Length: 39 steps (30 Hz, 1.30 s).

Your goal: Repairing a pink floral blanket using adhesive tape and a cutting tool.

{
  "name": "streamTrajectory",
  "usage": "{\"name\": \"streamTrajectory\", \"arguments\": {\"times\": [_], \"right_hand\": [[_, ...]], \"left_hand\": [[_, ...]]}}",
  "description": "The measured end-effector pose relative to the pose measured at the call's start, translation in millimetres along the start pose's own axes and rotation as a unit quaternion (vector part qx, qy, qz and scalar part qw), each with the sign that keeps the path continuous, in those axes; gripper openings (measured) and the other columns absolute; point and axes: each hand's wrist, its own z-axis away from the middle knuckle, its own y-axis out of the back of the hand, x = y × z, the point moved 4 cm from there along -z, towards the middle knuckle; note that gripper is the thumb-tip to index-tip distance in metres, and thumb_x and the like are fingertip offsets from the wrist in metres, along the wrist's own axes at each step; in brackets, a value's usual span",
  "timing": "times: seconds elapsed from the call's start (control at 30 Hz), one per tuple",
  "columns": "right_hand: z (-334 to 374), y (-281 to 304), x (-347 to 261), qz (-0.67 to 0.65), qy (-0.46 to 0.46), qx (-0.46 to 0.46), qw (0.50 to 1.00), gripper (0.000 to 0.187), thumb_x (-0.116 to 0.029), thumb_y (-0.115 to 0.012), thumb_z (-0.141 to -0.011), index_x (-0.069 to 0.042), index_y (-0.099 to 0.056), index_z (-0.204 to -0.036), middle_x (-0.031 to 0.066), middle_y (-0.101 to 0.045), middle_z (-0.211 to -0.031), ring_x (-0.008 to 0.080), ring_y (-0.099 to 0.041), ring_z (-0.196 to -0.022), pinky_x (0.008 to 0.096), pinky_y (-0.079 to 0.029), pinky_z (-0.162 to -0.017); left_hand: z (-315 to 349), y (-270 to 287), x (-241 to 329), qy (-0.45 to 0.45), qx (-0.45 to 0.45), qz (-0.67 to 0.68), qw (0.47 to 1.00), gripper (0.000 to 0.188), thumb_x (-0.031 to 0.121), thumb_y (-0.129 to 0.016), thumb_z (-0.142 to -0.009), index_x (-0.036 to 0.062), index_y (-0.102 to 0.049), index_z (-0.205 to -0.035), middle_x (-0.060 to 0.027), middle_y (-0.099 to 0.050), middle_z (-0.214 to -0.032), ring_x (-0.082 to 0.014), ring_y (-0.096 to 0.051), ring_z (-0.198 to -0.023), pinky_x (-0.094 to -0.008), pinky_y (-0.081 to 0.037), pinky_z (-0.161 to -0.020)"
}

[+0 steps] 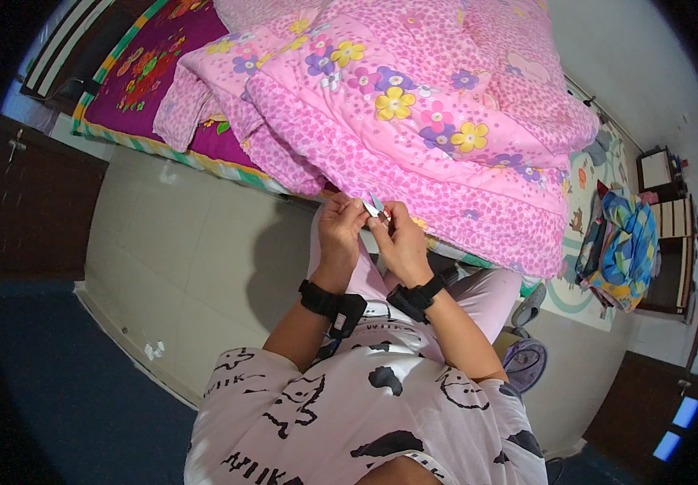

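Note:
In front of my lap, close to the bed's edge, my right hand (401, 242) is closed around a small pair of scissors (375, 207). Its two pale blades stand apart and point up and left, and a bit of red shows by my fingers. My left hand (341, 236) is pinched just beside the blades; whatever lies between its fingertips is too small to make out. Just beyond both hands hangs the edge of a pink flowered quilt (414, 166), heaped over the bed. A black strap with a small box sits on each wrist.
A purple flowered bedsheet (143, 89) covers the bed's far left. To the right, folded colourful cloth (628, 242) is piled on a patterned mat (579, 295). A grey and purple bag (524, 360) stands by my right leg. Small white scraps (153, 350) lie on the tiled floor at left.

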Motion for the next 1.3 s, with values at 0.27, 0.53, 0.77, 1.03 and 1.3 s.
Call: {"name": "streamTrajectory", "arguments": {"times": [0.27, 0.53, 0.77, 1.03, 1.3], "right_hand": [[3.0, -2.7, 1.6, -0.015, -0.003, 0.021, 1.0, 0.029, -0.025, -0.055, -0.081, -0.003, -0.048, -0.099, 0.0156, -0.057, -0.069, 0.0314, -0.056, -0.06, 0.0383, -0.042, -0.054], [1.4, -2.4, 1.0, -0.019, 0.011, 0.038, 0.999, 0.027, -0.023, -0.056, -0.081, -0.003, -0.048, -0.097, 0.0124, -0.054, -0.067, 0.0251, -0.052, -0.057, 0.0337, -0.041, -0.052], [-1.8, -5.3, -0.5, -0.02, 0.032, 0.052, 0.998, 0.029, -0.021, -0.058, -0.08, -0.004, -0.046, -0.099, 0.0146, -0.054, -0.065, 0.0319, -0.055, -0.057, 0.0374, -0.042, -0.052], [-10.0, 2.2, -6.4, -0.144, 0.096, 0.102, 0.98, 0.028, -0.015, -0.058, -0.081, -0.004, -0.044, -0.103, 0.0073, -0.053, -0.066, 0.0176, -0.053, -0.058, 0.028, -0.042, -0.053], [-5.3, 14.5, 27.0, -0.149, 0.039, 0.068, 0.986, 0.025, -0.018, -0.059, -0.08, -0.003, -0.048, -0.097, 0.0029, -0.048, -0.062, 0.0109, -0.045, -0.055, 0.0249, -0.038, -0.052]], "left_hand": [[-1.2, -1.1, -1.2, -0.002, -0.017, 0.013, 1.0, 0.011, 0.005, -0.055, -0.082, 0.0044, -0.048, -0.089, -0.0041, -0.054, -0.083, -0.0129, -0.055, -0.076, -0.0265, -0.046, -0.073], [-0.1, -9.2, 1.2, -0.012, -0.01, 0.035, 0.999, 0.011, 0.005, -0.054, -0.082, 0.003, -0.047, -0.09, -0.0059, -0.054, -0.082, -0.0148, -0.056, -0.075, -0.0285, -0.048, -0.072], [0.2, -9.3, 1.0, -0.006, -0.011, 0.033, 0.999, 0.008, 0.002, -0.052, -0.082, 0.0043, -0.046, -0.086, -0.0064, -0.054, -0.079, -0.0147, -0.056, -0.071, -0.0282, -0.048, -0.068], [3.0, -5.6, -7.0, 0.009, 0.004, 0.007, 1.0, 0.005, 0.006, -0.049, -0.083, 0.0095, -0.046, -0.085, -0.0031, -0.054, -0.084, -0.0136, -0.054, -0.078, -0.0289, -0.044, -0.072], [6.4, -5.0, -5.3, 0.065, 0.054, -0.026, 0.996, 0.012, 0.015, -0.055, -0.083, 0.0139, -0.048, -0.092, -0.0005, -0.055, -0.089, -0.0136, -0.053, -0.082, -0.0285, -0.042, -0.075]]}}
